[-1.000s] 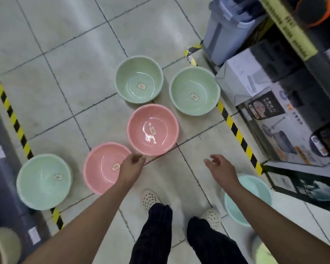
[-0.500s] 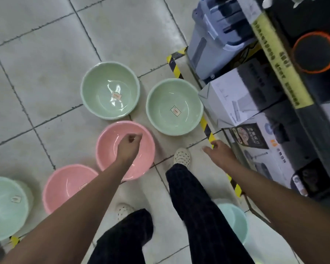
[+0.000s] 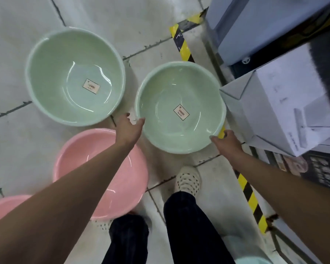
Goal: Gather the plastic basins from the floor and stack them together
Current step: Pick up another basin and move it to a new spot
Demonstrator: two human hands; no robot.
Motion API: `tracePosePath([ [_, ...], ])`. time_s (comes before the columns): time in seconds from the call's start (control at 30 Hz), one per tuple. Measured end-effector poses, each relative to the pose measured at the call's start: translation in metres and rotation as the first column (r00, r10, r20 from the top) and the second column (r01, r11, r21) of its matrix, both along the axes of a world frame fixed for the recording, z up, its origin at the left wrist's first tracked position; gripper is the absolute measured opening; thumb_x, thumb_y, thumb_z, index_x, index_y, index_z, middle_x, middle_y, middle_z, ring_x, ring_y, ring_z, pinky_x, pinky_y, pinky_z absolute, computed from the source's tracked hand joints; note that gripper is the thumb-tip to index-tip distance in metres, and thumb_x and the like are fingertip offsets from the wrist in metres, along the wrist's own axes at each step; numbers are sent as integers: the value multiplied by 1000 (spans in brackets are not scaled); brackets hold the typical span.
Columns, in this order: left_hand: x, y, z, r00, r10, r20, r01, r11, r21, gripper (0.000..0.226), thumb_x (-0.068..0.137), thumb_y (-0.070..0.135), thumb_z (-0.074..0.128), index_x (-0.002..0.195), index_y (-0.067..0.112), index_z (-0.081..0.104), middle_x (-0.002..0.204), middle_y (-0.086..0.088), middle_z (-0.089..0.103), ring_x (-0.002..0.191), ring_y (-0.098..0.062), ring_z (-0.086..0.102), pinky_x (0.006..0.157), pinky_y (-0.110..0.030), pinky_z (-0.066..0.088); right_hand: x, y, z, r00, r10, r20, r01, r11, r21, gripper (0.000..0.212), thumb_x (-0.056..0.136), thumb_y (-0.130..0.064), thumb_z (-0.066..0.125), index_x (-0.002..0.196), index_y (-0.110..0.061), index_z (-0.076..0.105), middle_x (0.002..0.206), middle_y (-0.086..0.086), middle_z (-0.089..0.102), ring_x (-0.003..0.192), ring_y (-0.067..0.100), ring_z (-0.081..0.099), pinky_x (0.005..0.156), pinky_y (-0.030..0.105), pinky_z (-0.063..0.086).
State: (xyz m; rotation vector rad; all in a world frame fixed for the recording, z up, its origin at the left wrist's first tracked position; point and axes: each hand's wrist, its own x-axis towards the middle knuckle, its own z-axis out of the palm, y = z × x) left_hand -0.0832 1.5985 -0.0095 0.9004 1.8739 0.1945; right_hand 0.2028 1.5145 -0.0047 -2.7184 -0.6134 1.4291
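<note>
A pale green basin point(image 3: 179, 109) with a label inside sits on the tiled floor beside the shelf. My left hand point(image 3: 129, 128) is at its left rim, thumb touching the edge and fingers spread. My right hand point(image 3: 227, 142) is at its lower right rim, with thumb and fingertips against the edge. The basin rests on the floor. A second green basin point(image 3: 74, 77) lies to its left. A pink basin point(image 3: 107, 174) sits under my left forearm, and another pink basin point(image 3: 6, 206) shows at the lower left. A pale teal basin point(image 3: 255, 261) peeks in at the bottom edge.
A white cardboard box point(image 3: 286, 115) and a grey-blue bin point(image 3: 265, 25) stand close on the right, along a strip of yellow-black floor tape point(image 3: 185, 48). A dark printed box point(image 3: 312, 172) lies below them. My shoe point(image 3: 188, 180) is just behind the green basin.
I have stepped forward and bent lower. Both hands moved from above the pink basin and the floor tape to the two sides of the right green basin's rim.
</note>
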Motion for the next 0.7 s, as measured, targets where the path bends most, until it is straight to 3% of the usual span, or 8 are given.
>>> tracePosePath([
  [0.1, 4, 9, -53, 998, 41, 53, -41, 999, 3, 75, 84, 36, 71, 144, 8, 37, 122, -1, 55, 113, -20, 56, 98, -29, 43, 9, 9, -60, 970, -244, 0, 244, 968, 57, 80, 75, -46, 71, 141, -15, 38, 131, 13, 55, 116, 33, 56, 96, 50, 51],
  [0.17, 2, 17, -87, 990, 102, 93, -101, 995, -16, 82, 71, 41, 75, 141, 13, 42, 114, 3, 63, 104, -20, 65, 98, -36, 50, 15, 12, -92, 925, -379, -34, 380, 921, 84, 74, 74, -41, 73, 136, -13, 42, 122, 10, 57, 106, 29, 60, 86, 48, 57],
  [0.23, 0, 21, -112, 987, 115, 116, -113, 993, -23, 72, 71, 33, 75, 136, 16, 48, 109, 0, 68, 99, -22, 68, 94, -39, 54, 19, 11, -118, 892, -444, -87, 452, 885, 117, 69, 68, -38, 75, 128, -14, 49, 117, 7, 62, 99, 27, 64, 75, 42, 59],
  [0.37, 7, 22, -124, 985, 124, 116, -133, 988, 72, 43, 84, 9, 61, 126, 16, 55, 99, 0, 65, 90, -23, 65, 82, -30, 54, 27, 1, -153, 900, -432, -49, 430, 868, 246, 60, 46, -48, 70, 103, -33, 56, 102, -1, 69, 94, 29, 68, 82, 51, 58],
  [0.47, 3, 26, -105, 973, 188, 136, -207, 967, 147, 40, 82, 3, 55, 119, 18, 58, 87, 6, 63, 80, -18, 63, 70, -24, 51, 15, 3, -138, 886, -451, -104, 462, 846, 267, 44, 48, -44, 73, 90, -40, 59, 98, -3, 71, 90, 27, 70, 72, 53, 61],
  [0.6, -29, 35, -60, 970, 193, 146, -218, 958, 183, 38, 76, 4, 54, 111, 16, 58, 98, -3, 68, 90, -26, 67, 82, -37, 56, -18, 28, -88, 869, -439, -227, 491, 820, 293, 39, 68, -18, 73, 103, -31, 61, 106, 5, 70, 98, 31, 68, 80, 57, 58],
  [0.7, -54, 45, -19, 962, 240, 133, -263, 944, 200, 30, 79, 0, 53, 104, 17, 56, 90, 1, 65, 86, -26, 64, 81, -39, 57, -41, 55, -47, 891, -381, -247, 447, 829, 335, 44, 76, -8, 69, 116, -21, 58, 111, 7, 69, 99, 29, 67, 85, 49, 57],
])
